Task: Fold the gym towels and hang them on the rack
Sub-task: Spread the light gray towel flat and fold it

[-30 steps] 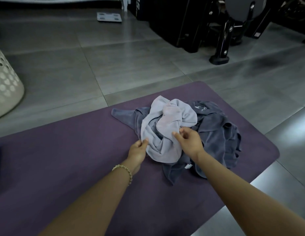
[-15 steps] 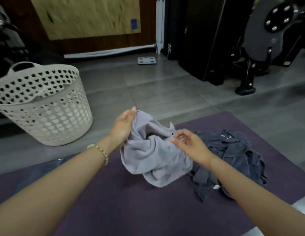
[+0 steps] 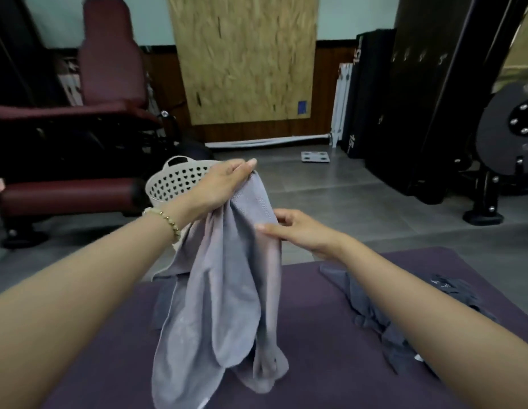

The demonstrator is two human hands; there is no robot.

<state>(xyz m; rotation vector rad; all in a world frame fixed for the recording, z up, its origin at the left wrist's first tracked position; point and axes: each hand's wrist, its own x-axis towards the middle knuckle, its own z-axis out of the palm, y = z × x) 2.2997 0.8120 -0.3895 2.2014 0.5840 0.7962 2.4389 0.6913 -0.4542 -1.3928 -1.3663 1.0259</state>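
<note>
A light grey towel [image 3: 224,305] hangs in loose folds above the purple mat [image 3: 310,373]. My left hand [image 3: 224,184] grips its top corner, raised high. Lower and to the right, my right hand [image 3: 298,231] pinches the towel's edge between thumb and fingers. The towel's lower end touches the mat. A dark grey towel [image 3: 383,317] lies crumpled on the mat to the right, partly hidden by my right forearm. No rack is in view.
A white perforated laundry basket [image 3: 174,184] stands on the tiled floor behind my left hand. A maroon padded gym bench [image 3: 79,143] is at the left. Black weight machines [image 3: 451,113] fill the right. A small scale [image 3: 315,157] lies on the floor.
Both hands lifted the light grey towel off the pile and up into the air. My left hand rose highest. The view tilted up toward the wall.
</note>
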